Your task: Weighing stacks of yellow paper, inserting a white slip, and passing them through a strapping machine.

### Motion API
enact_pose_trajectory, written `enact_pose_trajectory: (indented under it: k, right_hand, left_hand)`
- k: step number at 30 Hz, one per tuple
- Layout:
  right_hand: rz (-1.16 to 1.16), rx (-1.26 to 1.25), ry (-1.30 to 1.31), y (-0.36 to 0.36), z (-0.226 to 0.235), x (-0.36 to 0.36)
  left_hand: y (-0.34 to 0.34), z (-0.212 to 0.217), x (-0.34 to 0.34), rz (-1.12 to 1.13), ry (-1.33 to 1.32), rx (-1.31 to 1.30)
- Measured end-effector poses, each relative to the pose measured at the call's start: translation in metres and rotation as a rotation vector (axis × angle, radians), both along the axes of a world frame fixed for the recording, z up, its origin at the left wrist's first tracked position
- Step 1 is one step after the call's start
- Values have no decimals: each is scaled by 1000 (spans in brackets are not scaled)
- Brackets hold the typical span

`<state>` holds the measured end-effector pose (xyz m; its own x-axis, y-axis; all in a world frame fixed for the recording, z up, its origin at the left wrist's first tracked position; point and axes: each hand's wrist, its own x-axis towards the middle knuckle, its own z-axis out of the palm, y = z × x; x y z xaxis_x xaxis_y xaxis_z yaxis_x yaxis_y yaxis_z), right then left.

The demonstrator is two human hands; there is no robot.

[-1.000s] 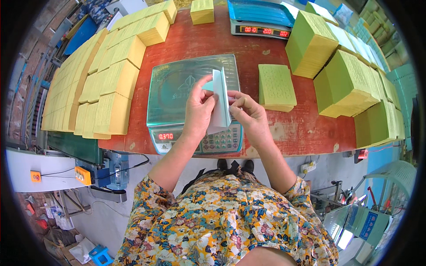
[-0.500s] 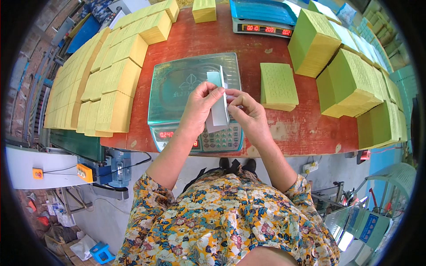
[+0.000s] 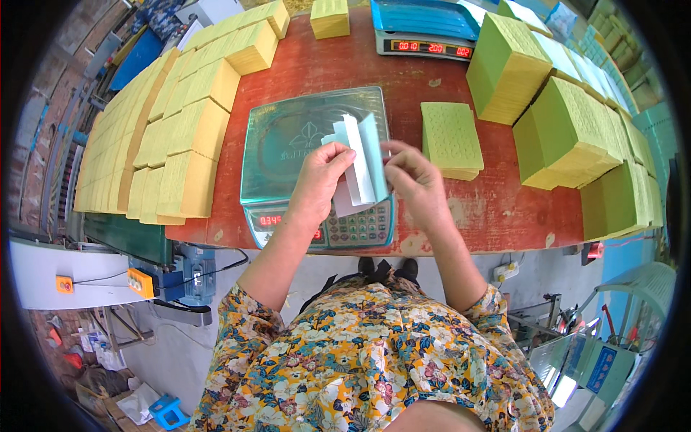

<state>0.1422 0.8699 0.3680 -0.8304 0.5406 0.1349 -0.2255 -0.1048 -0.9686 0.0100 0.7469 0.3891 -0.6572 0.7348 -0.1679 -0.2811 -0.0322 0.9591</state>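
Head view: folded papers (image 3: 365,169) held over a scale (image 3: 270,165).
Left hand (image 3: 322,180) clamps them between thumb and fingers; right hand (image 3: 417,178) curls just beside, its grip impossible to tell. Left forearm part-covers the red display (image 3: 270,221); the pan's emblem (image 3: 308,135) is faint. Yellow blocks (image 3: 451,137) flank; a blue-trayed scale (image 3: 425,20) meets the top edge.

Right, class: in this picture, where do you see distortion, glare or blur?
Head view: the red table bows along its front edge, black fills the corners; head view: a sheen shows on the nearer scale tray; head view: the right hand looks slightly soft, perhaps moving.
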Motion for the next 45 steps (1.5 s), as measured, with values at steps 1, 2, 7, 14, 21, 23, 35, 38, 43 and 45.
enact_pose_trajectory:
  k: [1,2,7,14,21,23,35,38,43,45]
  right_hand:
    - [-202,136,-11,2,7,1]
    - [-404,272,-22,6,10,2]
    - [-224,424,-244,-2,25,0]
    - [-200,481,-419,-10,28,-9]
    - [-237,588,-424,-4,21,-16]
    - [-247,535,-433,-4,20,-17]
    - [-554,506,-160,9,33,53]
    - [-729,421,-266,40,4,109]
    - [-820,462,-752,100,-67,225]
    - [-755,471,-850,119,-76,258]
  left_hand:
    - [-1,-4,-1,17,2,-14]
    - [-3,-6,-1,17,2,-15]
    - [0,-8,3,30,39,-26]
    - [-7,-11,5,18,78,-30]
    - [-9,-13,5,34,153,-12]
    - [-9,-14,4,30,170,-6]
    - [9,37,62,28,685,-53]
    - [34,49,88,-152,694,40]
    - [97,102,147,-658,891,35]
    - [136,111,163,-528,903,260]
